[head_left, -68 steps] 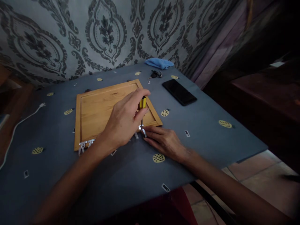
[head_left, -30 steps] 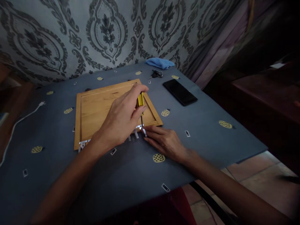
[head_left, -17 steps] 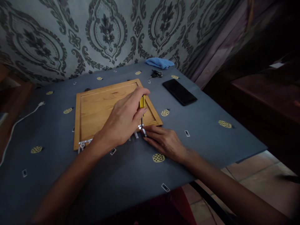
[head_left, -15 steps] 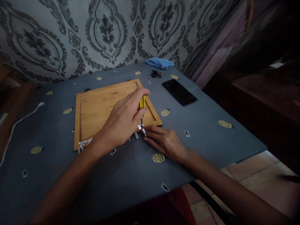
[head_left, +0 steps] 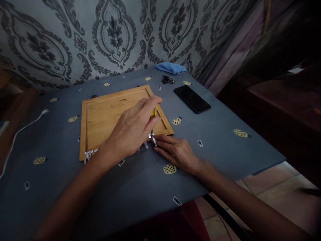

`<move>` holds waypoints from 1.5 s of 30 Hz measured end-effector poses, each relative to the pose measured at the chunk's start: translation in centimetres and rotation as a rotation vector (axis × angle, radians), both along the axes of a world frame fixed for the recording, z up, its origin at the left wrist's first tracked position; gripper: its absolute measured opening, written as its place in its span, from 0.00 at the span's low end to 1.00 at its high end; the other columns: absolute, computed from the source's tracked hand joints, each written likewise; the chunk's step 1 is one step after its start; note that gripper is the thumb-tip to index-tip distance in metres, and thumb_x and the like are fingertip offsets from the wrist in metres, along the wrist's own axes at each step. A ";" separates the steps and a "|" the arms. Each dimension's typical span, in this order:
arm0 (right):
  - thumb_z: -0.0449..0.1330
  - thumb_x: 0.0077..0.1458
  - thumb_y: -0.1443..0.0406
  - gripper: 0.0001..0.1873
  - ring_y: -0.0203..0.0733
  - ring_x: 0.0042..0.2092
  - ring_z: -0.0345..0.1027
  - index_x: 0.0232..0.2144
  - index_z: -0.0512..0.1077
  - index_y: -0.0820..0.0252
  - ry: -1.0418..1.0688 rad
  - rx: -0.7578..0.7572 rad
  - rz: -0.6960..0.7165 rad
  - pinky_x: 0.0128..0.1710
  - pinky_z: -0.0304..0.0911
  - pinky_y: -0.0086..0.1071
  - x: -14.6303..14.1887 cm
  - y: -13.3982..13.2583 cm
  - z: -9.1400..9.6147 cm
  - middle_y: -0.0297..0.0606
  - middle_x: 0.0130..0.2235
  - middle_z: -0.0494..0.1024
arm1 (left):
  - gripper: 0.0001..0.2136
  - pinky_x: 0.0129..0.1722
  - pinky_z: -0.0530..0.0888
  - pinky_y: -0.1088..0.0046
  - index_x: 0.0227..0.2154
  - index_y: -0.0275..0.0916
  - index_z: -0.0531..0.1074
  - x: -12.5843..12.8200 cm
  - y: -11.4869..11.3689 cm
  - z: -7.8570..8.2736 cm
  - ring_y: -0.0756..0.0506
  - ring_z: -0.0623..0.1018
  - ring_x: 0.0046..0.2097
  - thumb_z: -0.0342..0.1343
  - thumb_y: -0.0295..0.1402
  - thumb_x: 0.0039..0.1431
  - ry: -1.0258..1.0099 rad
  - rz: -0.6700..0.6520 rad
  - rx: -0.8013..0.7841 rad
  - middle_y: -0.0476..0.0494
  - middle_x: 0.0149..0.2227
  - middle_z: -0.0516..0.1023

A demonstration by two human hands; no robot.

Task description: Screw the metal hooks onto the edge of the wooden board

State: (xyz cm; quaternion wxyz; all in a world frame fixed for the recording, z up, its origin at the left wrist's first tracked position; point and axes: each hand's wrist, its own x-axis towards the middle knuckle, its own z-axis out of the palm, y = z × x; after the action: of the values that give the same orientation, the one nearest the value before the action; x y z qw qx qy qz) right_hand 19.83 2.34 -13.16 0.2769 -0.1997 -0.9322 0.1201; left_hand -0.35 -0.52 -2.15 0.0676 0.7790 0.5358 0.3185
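Yellow-handled screwdriver [head_left: 153,111] grasped nearly upright in the left hand [head_left: 132,125], tip at a metal fitting [head_left: 154,143] on the near edge of the wooden panel [head_left: 102,120]

Right hand [head_left: 178,152] pinches the fitting near the panel's right corner; the panel lies flat on the surface [head_left: 213,147]; black phone [head_left: 192,98] to its right, keys [head_left: 167,79] beyond.

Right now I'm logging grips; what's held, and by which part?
The left hand holds a screwdriver by its yellow handle. Right hand: at a metal bracket, grip unclear.
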 end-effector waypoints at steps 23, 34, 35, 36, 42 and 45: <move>0.53 0.70 0.64 0.15 0.44 0.47 0.81 0.49 0.78 0.62 -0.018 0.026 -0.008 0.46 0.78 0.36 0.0 0.0 -0.2 0.45 0.51 0.82 | 0.17 0.50 0.77 0.67 0.53 0.38 0.68 0.0 0.0 0.1 0.44 0.79 0.52 0.55 0.21 0.62 -0.062 -0.031 0.012 0.44 0.54 0.78; 0.52 0.71 0.63 0.16 0.44 0.47 0.80 0.49 0.79 0.62 -0.025 0.011 -0.005 0.45 0.79 0.37 0.1 0.1 -0.3 0.45 0.51 0.81 | 0.14 0.46 0.77 0.67 0.49 0.38 0.70 0.4 -0.1 0.1 0.46 0.80 0.45 0.57 0.22 0.62 -0.059 -0.014 0.043 0.45 0.47 0.80; 0.52 0.71 0.63 0.16 0.44 0.48 0.80 0.49 0.79 0.62 -0.024 0.012 -0.007 0.46 0.78 0.36 0.1 0.1 -0.3 0.45 0.52 0.81 | 0.15 0.45 0.77 0.68 0.49 0.38 0.70 0.3 -0.1 0.2 0.47 0.80 0.44 0.57 0.20 0.61 -0.068 -0.020 0.029 0.45 0.46 0.80; 0.52 0.71 0.63 0.16 0.43 0.48 0.80 0.49 0.79 0.61 -0.021 0.014 -0.010 0.46 0.78 0.35 0.1 0.1 -0.3 0.44 0.51 0.82 | 0.16 0.44 0.77 0.69 0.50 0.38 0.70 0.2 -0.2 0.3 0.47 0.79 0.42 0.57 0.20 0.60 -0.074 -0.021 0.011 0.46 0.46 0.80; 0.52 0.71 0.63 0.16 0.44 0.46 0.81 0.49 0.79 0.62 -0.004 0.044 -0.004 0.44 0.79 0.36 0.0 0.1 -0.3 0.46 0.50 0.82 | 0.12 0.39 0.77 0.71 0.49 0.37 0.70 0.1 -0.1 0.3 0.48 0.79 0.41 0.57 0.25 0.63 -0.088 -0.017 -0.013 0.45 0.44 0.79; 0.52 0.71 0.63 0.16 0.44 0.46 0.81 0.48 0.79 0.63 -0.003 0.044 -0.008 0.44 0.79 0.37 -0.1 0.1 -0.3 0.46 0.50 0.82 | 0.10 0.41 0.77 0.70 0.45 0.37 0.71 0.3 -0.1 0.4 0.47 0.79 0.43 0.59 0.23 0.61 -0.088 0.003 0.007 0.46 0.45 0.79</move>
State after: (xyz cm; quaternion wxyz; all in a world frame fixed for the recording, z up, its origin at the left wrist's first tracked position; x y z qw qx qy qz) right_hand 19.77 2.43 -13.44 0.2802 -0.1973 -0.9343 0.0979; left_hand -0.07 -0.63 -1.76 0.0876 0.7636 0.5324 0.3546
